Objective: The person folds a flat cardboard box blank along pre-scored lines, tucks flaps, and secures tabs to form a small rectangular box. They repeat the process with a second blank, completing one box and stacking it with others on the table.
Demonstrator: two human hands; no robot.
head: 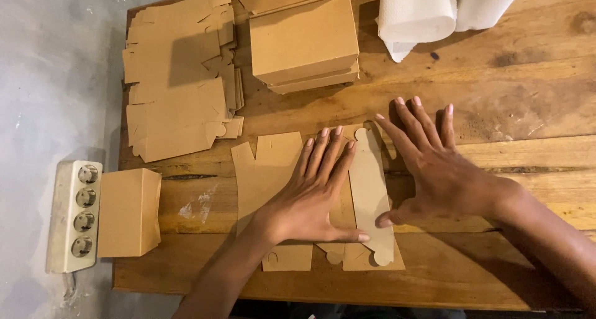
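We find a flat die-cut cardboard blank [273, 182] lying on the wooden bench [528, 108], near its front edge and left of centre. The left hand [310, 195] lies palm down on the middle of the blank, fingers straight and spread slightly, gripping nothing. The right hand [434, 170] rests just beside the blank's right side, fingers extended and open on bare wood, with the thumb touching a long side flap [370, 188] that is folded over and has rounded ends.

At the bench's far left corner we note a pile of unfolded blanks [177, 77], its edges ragged and overlapping. Just to its right stand folded brown boxes [304, 40], stacked at the far edge. White paper rolls [428, 8] sit at the far edge, right of the boxes. One more folded box [127, 212] overhangs the left edge of the bench, beside a white power strip [76, 216] on the grey floor.

Open wood lies right of the right hand, up to the right edge. The strip between the blank and the stacked boxes is narrow.
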